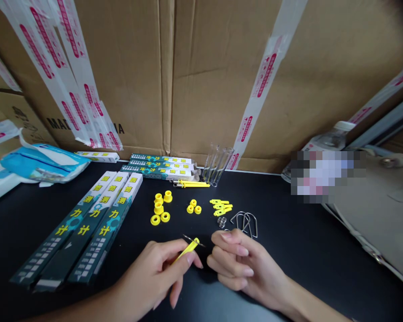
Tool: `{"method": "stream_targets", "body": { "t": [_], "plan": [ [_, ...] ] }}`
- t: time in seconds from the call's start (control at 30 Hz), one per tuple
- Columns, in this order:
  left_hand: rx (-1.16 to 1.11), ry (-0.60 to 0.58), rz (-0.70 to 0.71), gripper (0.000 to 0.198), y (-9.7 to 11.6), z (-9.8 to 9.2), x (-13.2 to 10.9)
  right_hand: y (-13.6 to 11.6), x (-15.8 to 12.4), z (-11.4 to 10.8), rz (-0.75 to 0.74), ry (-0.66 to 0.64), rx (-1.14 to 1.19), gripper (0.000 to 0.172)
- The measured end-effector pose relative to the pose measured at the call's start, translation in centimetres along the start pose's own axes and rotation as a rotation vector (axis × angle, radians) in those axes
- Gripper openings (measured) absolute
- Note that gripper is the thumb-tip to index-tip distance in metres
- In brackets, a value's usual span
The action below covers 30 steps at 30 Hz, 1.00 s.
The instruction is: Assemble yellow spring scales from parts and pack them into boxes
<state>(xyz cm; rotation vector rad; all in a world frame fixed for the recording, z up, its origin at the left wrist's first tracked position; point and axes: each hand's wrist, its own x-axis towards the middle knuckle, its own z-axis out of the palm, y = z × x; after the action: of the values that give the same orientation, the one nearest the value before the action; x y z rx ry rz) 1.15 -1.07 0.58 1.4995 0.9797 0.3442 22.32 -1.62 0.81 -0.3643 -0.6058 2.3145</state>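
Observation:
In my left hand (164,273), thumb and fingers pinch a slim yellow plastic rod (189,247). A thin dark metal wire (198,243) crosses the rod's upper end and sticks out on both sides. My right hand (235,264) is apart from the rod, just to its right, with its fingers curled in; whatever is inside them is hidden. Beyond the right hand lie bent metal wire hooks (246,221) and small coil springs (221,221). Flat yellow tabs with slots (221,206) lie behind the springs. Small yellow rings (194,207) and flanged yellow caps (159,207) are farther left.
Printed narrow boxes (90,223) lie at left, with more boxes (159,166) at the back. Yellow rods with metal ends (195,184) and clear tubes (218,165) sit beside them. A tissue pack (47,162), a plastic bottle (329,138) and a beige bag (379,214) flank the black table.

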Motion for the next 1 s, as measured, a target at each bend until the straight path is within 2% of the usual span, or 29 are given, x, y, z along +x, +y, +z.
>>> {"method": "stream_targets", "body": {
  "t": [0.17,0.23,0.37,0.4,0.47,0.53,0.67,0.77,0.83,0.93,1.0],
  "plan": [
    [-0.003,0.000,-0.001,0.041,-0.1,0.1,-0.1,0.1,0.0,-0.1,0.004,0.013,0.008,0.046],
    [0.003,0.004,0.011,0.042,-0.2,0.1,-0.1,0.3,0.0,-0.1,-0.058,0.075,-0.070,0.043],
    [0.043,0.018,0.033,0.040,-0.1,0.0,0.0,1.2,-0.3,-0.2,-0.251,0.246,-0.527,0.025],
    [0.054,0.019,0.034,0.039,-0.1,0.0,0.0,1.4,-0.4,-0.2,-0.278,0.247,-0.642,0.024],
    [0.071,0.016,0.035,0.039,0.0,0.0,0.1,1.6,-0.6,-0.1,-0.319,0.223,-0.852,0.040],
    [0.088,0.007,0.043,0.040,0.0,0.0,0.1,1.6,-0.7,0.0,-0.347,0.206,-1.028,0.047],
    [0.125,-0.007,0.067,0.043,-0.2,0.0,0.1,1.4,-0.6,0.0,-0.354,0.203,-1.246,0.035],
    [0.152,-0.037,0.060,0.042,0.0,0.0,-0.1,1.7,-0.4,-0.2,-0.394,0.261,-1.249,0.021],
    [0.146,-0.045,0.053,0.041,0.3,-0.1,-0.2,2.0,-0.2,-0.3,-0.391,0.326,-1.107,0.013],
    [0.123,-0.045,0.029,0.041,0.6,-0.1,-0.3,2.2,0.1,-0.5,-0.346,0.372,-0.859,0.020],
    [0.103,-0.047,0.012,0.043,0.6,0.0,-0.3,2.3,0.2,-0.5,-0.340,0.377,-0.812,0.025]
  ]
}}
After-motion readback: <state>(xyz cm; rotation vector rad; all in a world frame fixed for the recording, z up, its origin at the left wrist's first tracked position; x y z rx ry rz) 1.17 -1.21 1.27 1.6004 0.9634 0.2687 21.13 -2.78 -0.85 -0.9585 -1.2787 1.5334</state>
